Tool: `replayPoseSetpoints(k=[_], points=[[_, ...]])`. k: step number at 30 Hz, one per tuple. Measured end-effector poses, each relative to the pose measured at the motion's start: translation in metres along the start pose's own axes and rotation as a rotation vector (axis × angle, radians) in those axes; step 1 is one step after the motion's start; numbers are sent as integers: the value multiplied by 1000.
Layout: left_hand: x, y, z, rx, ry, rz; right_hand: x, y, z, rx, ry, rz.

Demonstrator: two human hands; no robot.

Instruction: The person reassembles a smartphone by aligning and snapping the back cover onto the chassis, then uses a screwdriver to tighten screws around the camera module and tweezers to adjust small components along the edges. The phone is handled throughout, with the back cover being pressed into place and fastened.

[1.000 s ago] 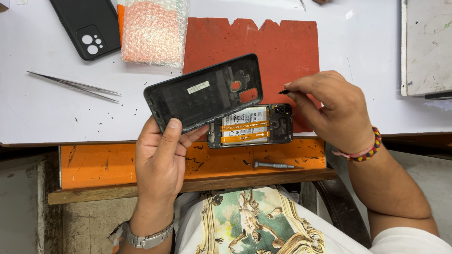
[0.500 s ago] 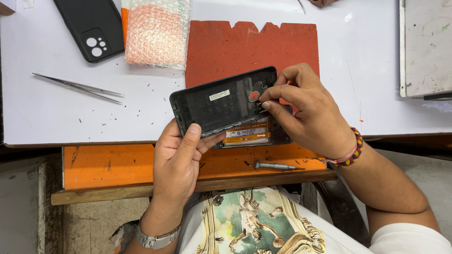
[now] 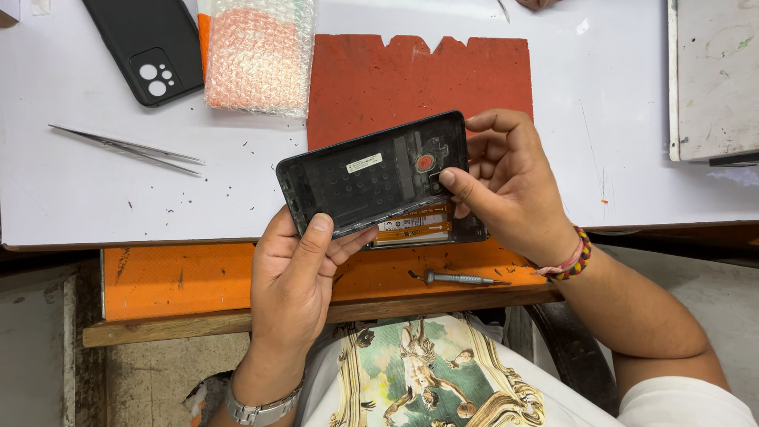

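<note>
**Q:** Bench, far left first?

**A:** Black phone case [image 3: 146, 49] at the top left of the white table [image 3: 71, 198], camera cut-outs up. Below it, metal tweezers [image 3: 126, 148] lying flat. Just right of the case, a bubble-wrap pouch [image 3: 257, 55] over something orange.

**Q:** Your left hand?

**A:** My left hand [image 3: 296, 277] grips the phone's dark back cover [image 3: 371, 174] at its lower left corner: thumb pressed on the inner face, the other fingers curled beneath. The cover is tilted, inner side up, held above the table's front edge and overlapping the red mat [image 3: 379, 79].

**Q:** And beneath the cover?

**A:** The opened phone body [image 3: 427, 225], orange-labelled battery showing, sits directly under it. I cannot tell whether the two touch.

**Q:** Right hand?

**A:** My right hand [image 3: 506, 186] is at the cover's right end, thumb tip pressed near the camera opening, the other fingers bent round the edge.

**Q:** Further right?

**A:** A small screwdriver [image 3: 458, 278] lies on the orange ledge [image 3: 174, 277] below. A grey metal tray [image 3: 711, 79] occupies the table's right end.
</note>
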State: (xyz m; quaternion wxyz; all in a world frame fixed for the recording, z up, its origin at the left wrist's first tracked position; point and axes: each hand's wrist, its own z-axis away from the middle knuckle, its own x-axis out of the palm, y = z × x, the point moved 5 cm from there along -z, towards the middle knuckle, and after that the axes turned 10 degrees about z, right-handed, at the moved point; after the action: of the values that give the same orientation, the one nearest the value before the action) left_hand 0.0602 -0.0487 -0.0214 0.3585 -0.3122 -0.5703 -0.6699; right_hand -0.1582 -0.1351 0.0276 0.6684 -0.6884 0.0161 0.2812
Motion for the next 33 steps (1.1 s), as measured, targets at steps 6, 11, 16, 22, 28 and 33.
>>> replayPoseSetpoints(k=[6, 11, 16, 22, 28, 33], points=[[1, 0, 0, -19, 0, 5, -4, 12, 5, 2, -13, -38], [-2, 1, -1, 1, 12, -5, -24, 15, 14, -70, 112, 8], [-8, 6, -2, 55, 38, -6, -25, -16, 34, -374, 211, 663], [-16, 19, -4, 129, 56, 8, 20, -38, 40, -664, -106, 1040], [-18, 23, -6, 146, 81, -17, 23, -38, 36, -692, -174, 1154], [-21, 25, -6, 159, 79, -13, 20, -40, 37, -759, -144, 1148]])
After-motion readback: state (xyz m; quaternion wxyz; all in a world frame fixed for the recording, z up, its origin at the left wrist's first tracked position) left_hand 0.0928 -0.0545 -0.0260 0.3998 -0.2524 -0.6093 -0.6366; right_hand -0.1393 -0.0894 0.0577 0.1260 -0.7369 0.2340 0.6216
